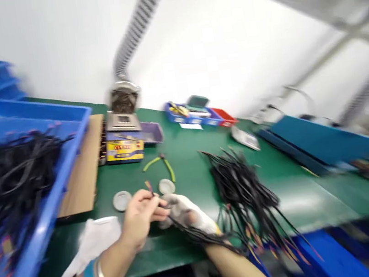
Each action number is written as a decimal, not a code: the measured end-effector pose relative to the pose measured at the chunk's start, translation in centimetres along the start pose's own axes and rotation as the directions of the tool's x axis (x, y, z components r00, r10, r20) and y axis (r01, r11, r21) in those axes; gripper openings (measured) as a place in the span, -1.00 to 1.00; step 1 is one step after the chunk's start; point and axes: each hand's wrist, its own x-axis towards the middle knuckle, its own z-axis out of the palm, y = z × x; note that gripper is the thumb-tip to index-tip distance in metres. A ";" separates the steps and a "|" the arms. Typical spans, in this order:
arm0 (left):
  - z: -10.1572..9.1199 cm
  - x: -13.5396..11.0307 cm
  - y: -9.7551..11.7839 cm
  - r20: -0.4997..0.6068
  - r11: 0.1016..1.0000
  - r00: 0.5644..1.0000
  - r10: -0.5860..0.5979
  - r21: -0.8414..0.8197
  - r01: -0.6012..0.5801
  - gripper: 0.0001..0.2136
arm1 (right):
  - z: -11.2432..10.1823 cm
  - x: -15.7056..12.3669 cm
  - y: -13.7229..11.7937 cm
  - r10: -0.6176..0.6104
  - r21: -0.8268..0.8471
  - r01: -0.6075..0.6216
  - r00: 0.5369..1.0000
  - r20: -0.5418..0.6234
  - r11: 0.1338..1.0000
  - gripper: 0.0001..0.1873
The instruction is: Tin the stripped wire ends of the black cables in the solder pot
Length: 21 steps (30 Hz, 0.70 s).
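Observation:
My bare left hand (143,216), with a blue band and a bracelet at the wrist, pinches the end of a black cable (204,233) whose thin coloured wires stick up past the fingers. Around the same cable, close beside it, closes my right hand (187,214) in a white glove with bare fingertips. The rest of the cable trails right over my right wrist. Just beyond the hands lie two small round white lids or dishes, one left (122,200) and one right (166,186). Green-handled cutters (162,162) rest open behind them. Motion blurs the picture somewhat.
A pile of black cables (242,185) lies to the right on the green table (187,156). At left stands a blue bin (78,145) full of cables, near a white glove (98,237). A soldering station (122,120), small trays (198,117) and a blue-green panel (323,141) stand farther back.

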 end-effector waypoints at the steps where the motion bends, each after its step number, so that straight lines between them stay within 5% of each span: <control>1: -0.2 0.6 -0.2 0.006 0.997 1.000 0.031 0.071 -0.031 -0.61 | -0.3 -0.9 1.1 0.091 0.191 -0.096 0.995 0.038 0.977 -0.36; 2: -0.4 1.1 -0.3 0.016 0.991 0.998 0.063 0.116 -0.065 -0.64 | -0.3 -1.4 2.1 0.168 0.431 -0.196 0.980 0.103 0.881 -0.34; 4: -0.7 1.2 -0.4 0.020 0.982 0.995 0.095 0.161 -0.097 -0.67 | -0.1 -1.5 3.4 0.247 0.788 -0.345 0.936 0.250 0.510 -0.39; 6: -0.7 1.0 -0.4 -0.011 0.977 0.993 0.119 0.177 -0.115 -0.68 | 0.3 -1.3 3.9 0.288 0.876 -0.391 0.906 0.311 0.282 -0.48; 11: -0.4 1.0 -0.3 -0.092 0.976 0.981 0.171 0.154 -0.156 -0.67 | 0.6 -1.8 4.5 0.261 0.882 -0.410 0.900 0.350 0.231 -0.63; 21: -0.3 0.9 0.4 -0.104 0.991 0.990 0.092 0.102 -0.081 -0.73 | -0.4 -2.2 4.0 0.250 0.855 -0.459 0.881 0.401 0.243 -0.61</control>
